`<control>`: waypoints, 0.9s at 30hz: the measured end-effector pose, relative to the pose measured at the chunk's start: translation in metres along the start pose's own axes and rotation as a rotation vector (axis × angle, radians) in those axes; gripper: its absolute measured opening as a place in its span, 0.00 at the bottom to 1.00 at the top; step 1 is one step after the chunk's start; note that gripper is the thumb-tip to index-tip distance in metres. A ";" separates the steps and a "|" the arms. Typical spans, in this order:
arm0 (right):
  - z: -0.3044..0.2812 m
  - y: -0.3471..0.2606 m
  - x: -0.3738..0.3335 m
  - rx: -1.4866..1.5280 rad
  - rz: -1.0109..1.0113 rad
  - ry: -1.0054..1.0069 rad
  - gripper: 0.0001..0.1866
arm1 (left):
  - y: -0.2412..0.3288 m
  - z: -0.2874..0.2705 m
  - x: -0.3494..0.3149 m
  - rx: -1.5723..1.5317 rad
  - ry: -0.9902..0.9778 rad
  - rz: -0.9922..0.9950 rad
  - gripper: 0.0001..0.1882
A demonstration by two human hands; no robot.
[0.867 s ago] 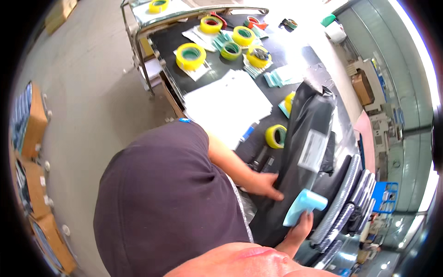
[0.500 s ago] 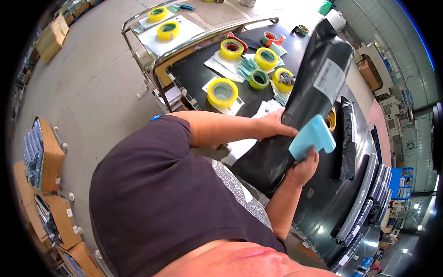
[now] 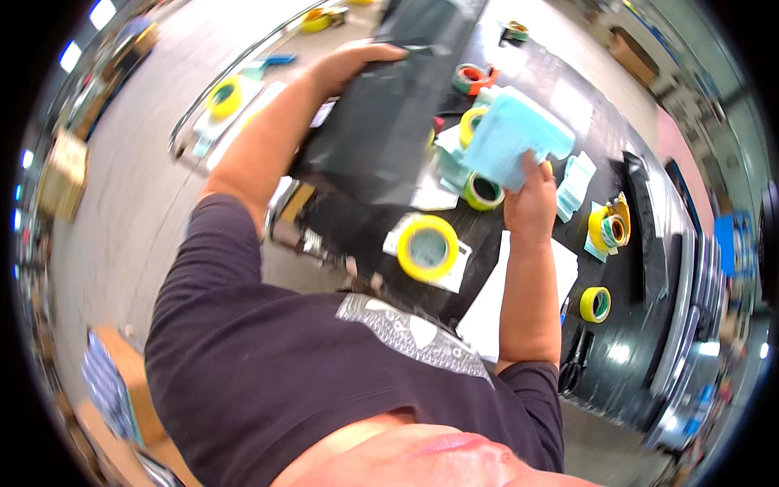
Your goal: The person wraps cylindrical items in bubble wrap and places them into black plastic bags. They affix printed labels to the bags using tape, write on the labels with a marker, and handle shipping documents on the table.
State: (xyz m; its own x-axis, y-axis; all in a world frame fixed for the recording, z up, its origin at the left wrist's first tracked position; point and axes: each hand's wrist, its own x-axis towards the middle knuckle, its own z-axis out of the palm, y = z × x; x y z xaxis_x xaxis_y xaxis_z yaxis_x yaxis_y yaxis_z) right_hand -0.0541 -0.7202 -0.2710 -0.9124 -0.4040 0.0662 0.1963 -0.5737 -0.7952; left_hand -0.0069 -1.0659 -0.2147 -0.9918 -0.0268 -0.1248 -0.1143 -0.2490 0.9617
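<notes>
My left hand (image 3: 357,63) is raised at the upper left, closed on the edge of a black plastic mailing bag (image 3: 365,134). The bag hangs tilted above the far left part of the black table, blurred by motion, and its top runs out of the picture. My right hand (image 3: 531,199) pinches a light blue paper sheet (image 3: 511,142) between thumb and fingers. This curled sheet is held above several tape rolls and partly hides them. Below the bag, a yellow tape roll (image 3: 428,248) rests on white labels. White paper (image 3: 487,312) lies under my right forearm.
Scissors (image 3: 576,364) and a small tape roll (image 3: 596,304) lie on the table's (image 3: 617,381) near right part. More tape (image 3: 613,230), a black package (image 3: 647,235) and several long wrapped rolls (image 3: 686,308) are at the right. A metal-railed cart (image 3: 191,114) stands at the left.
My left hand has carried the black bag up and to the left. My right hand has moved away from the bag, still holding the blue sheet, which now shows more broadly. The view has shifted.
</notes>
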 end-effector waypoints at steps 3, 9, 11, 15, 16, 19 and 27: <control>-0.025 0.041 0.025 -0.261 -0.161 0.054 0.09 | 0.017 -0.098 0.045 0.246 0.065 -0.023 0.24; -0.012 0.050 0.051 -0.600 -0.532 0.027 0.11 | 0.001 -0.230 0.148 0.393 0.028 -0.179 0.25; -0.020 0.050 0.055 -0.562 -0.504 0.027 0.13 | -0.012 -0.252 0.174 0.463 0.067 -0.188 0.27; -0.031 0.057 0.052 -0.554 -0.455 0.132 0.11 | -0.028 -0.303 0.226 0.472 0.060 -0.359 0.26; -0.029 0.058 0.048 -0.541 -0.434 0.154 0.11 | -0.032 -0.309 0.236 0.510 0.097 -0.371 0.26; -0.034 0.072 0.031 -0.645 -0.408 0.232 0.13 | -0.061 -0.359 0.262 0.497 0.038 -0.477 0.23; -0.028 0.095 -0.042 -0.209 0.076 0.402 0.13 | -0.062 -0.456 0.280 0.877 0.146 -0.373 0.45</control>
State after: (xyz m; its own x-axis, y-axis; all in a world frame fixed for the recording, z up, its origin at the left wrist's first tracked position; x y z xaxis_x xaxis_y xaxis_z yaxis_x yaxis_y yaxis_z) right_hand -0.0077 -0.7376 -0.3661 -0.9733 -0.1070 -0.2032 0.2289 -0.3803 -0.8961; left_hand -0.2512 -1.4994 -0.4200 -0.8729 -0.2277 -0.4316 -0.4816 0.5447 0.6866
